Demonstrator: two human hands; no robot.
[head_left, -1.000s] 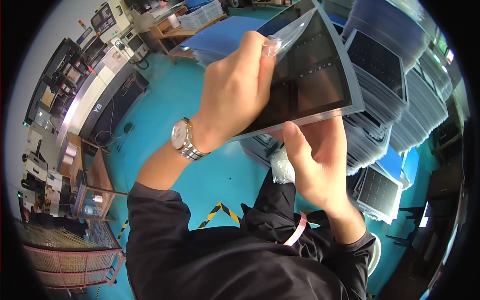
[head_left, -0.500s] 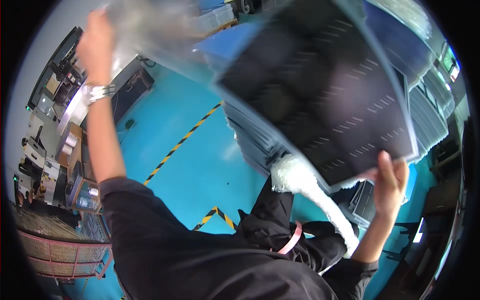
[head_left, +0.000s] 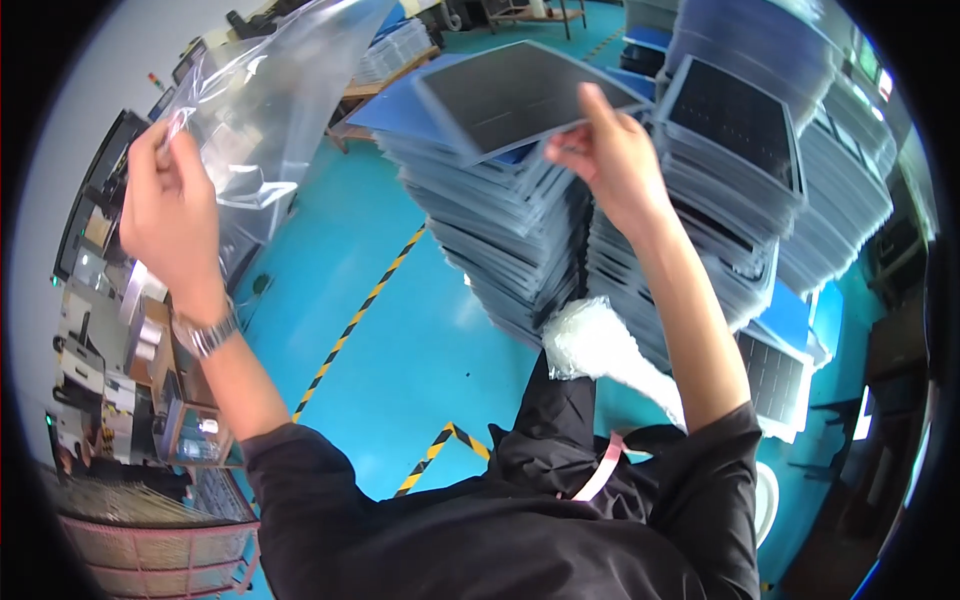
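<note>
- Head view: my left hand (head_left: 170, 215) is pinching the clear plastic bag (head_left: 265, 95) at ten o'clock.
- My right hand (head_left: 610, 160) fingers are gripping the dark flat panel (head_left: 510, 95) at twelve o'clock, above the panel stack (head_left: 500, 230).

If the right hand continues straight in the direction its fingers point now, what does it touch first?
The right hand already grips the dark flat panel at its edge, fingers pointing up and left. Going on, it would probably slide over that panel, above the tall stack of panels; depth is unclear.

clear plastic bag (head_left: 270, 110), dark grey panel (head_left: 515, 95), teal floor (head_left: 400, 350) with yellow-black stripes
</note>
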